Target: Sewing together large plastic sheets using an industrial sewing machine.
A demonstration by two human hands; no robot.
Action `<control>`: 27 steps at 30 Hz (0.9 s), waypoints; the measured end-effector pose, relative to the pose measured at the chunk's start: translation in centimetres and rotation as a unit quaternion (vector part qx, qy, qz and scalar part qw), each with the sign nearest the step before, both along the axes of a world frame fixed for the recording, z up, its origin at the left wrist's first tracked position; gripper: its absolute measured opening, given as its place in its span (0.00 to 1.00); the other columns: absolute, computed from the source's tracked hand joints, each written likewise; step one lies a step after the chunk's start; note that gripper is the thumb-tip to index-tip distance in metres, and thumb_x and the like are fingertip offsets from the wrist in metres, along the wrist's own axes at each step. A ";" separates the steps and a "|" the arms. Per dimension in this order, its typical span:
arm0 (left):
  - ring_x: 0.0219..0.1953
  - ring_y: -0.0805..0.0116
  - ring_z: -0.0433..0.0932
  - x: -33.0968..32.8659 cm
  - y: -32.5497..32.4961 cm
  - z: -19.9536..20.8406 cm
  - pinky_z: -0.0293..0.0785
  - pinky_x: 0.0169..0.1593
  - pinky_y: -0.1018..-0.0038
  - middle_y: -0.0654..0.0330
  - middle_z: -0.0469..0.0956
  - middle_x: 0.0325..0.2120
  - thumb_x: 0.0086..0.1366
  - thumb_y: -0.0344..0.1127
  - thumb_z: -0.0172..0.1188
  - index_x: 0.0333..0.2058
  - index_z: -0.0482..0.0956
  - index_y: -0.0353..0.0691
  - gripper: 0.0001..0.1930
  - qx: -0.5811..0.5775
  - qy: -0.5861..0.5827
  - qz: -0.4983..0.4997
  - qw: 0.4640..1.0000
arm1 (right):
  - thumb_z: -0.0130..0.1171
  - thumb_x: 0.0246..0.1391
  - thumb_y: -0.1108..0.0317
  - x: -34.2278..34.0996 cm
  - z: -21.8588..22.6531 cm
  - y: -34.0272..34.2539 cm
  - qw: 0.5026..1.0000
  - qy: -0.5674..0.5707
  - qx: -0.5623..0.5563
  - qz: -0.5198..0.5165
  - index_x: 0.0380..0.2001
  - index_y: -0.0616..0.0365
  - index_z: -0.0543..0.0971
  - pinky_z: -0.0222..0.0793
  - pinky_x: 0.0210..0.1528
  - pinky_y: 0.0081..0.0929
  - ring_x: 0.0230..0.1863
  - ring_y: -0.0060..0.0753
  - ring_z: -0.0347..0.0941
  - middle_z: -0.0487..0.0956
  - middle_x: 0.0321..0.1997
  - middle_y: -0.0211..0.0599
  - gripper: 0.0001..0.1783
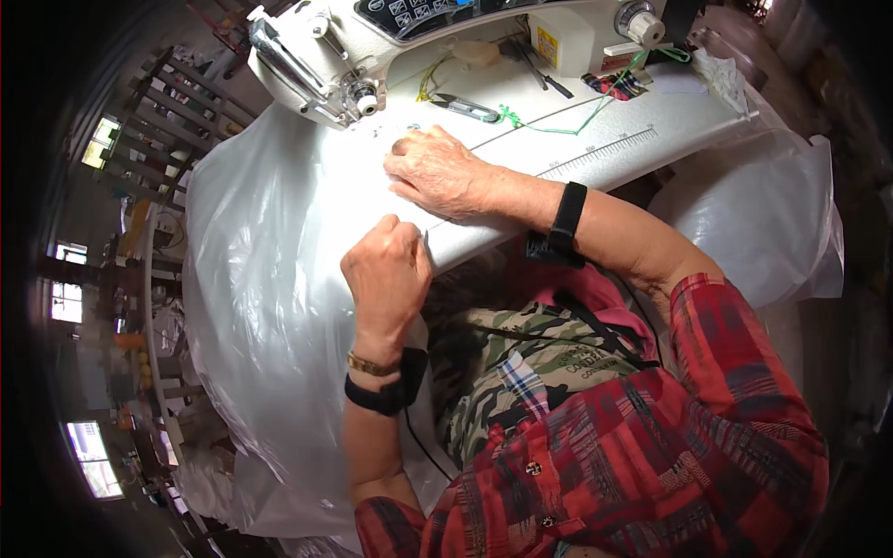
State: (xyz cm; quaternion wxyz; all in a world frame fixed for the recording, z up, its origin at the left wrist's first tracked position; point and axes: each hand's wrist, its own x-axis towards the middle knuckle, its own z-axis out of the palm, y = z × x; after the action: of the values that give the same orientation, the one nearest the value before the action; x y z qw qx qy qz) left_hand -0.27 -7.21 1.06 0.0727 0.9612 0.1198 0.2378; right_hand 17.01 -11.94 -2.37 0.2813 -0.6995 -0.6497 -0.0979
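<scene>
A sheet of clear, whitish plastic lies over the left end of the sewing machine bed and hangs down in folds. My left hand is closed in a fist on it, at the near edge of the bed. Farther in, my right hand rests on the bed with its fingers curled together, close to the sewing machine head. Glare washes out the surface around the right fingertips, so what they pinch is hidden. The two fists are a short way apart.
Behind my right hand lie a utility knife, green string and a dark slim tool. A printed ruler scale runs along the bed's right side. More bagged plastic bulges below the right end. Slatted wooden racks stand at far left.
</scene>
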 end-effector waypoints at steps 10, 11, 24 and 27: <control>0.28 0.50 0.78 5.0 5.8 -0.3 0.73 0.34 0.60 0.50 0.79 0.26 0.58 0.33 0.58 0.29 0.84 0.38 0.07 0.075 0.029 0.083 0.993 | 0.48 0.61 0.66 0.0 -0.3 0.6 0.999 0.025 0.024 0.014 0.34 0.58 0.77 0.60 0.51 0.43 0.48 0.44 0.69 0.75 0.40 0.42 0.10; 0.28 0.50 0.78 4.6 6.2 -0.3 0.73 0.34 0.60 0.50 0.79 0.26 0.58 0.33 0.58 0.29 0.84 0.38 0.07 0.077 0.030 0.090 0.993 | 0.48 0.61 0.66 -0.1 -0.1 0.8 0.999 0.034 0.014 0.015 0.34 0.58 0.77 0.60 0.52 0.43 0.49 0.44 0.69 0.75 0.41 0.42 0.10; 0.61 0.51 0.69 -10.0 11.1 -3.2 0.64 0.63 0.60 0.48 0.74 0.56 0.71 0.45 0.50 0.58 0.71 0.33 0.24 -0.061 0.036 0.253 0.965 | 0.54 0.55 0.69 -0.1 0.0 0.0 0.992 0.026 0.122 0.007 0.40 0.57 0.77 0.70 0.42 0.42 0.38 0.47 0.74 0.76 0.35 0.44 0.10; 0.66 0.53 0.62 -11.0 12.4 -4.0 0.57 0.69 0.62 0.51 0.67 0.62 0.71 0.47 0.50 0.59 0.70 0.36 0.25 -0.050 0.015 0.209 0.977 | 0.55 0.56 0.68 -1.7 0.0 -1.8 0.986 -0.074 0.148 0.030 0.37 0.56 0.76 0.71 0.33 0.38 0.32 0.45 0.74 0.75 0.30 0.41 0.07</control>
State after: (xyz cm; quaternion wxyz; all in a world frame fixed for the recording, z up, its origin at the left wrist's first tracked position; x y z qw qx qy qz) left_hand -11.23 5.19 -2.93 0.0681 0.9135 0.3305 0.2272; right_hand 15.26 -13.69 -2.41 0.3360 -0.6209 -0.6677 -0.2360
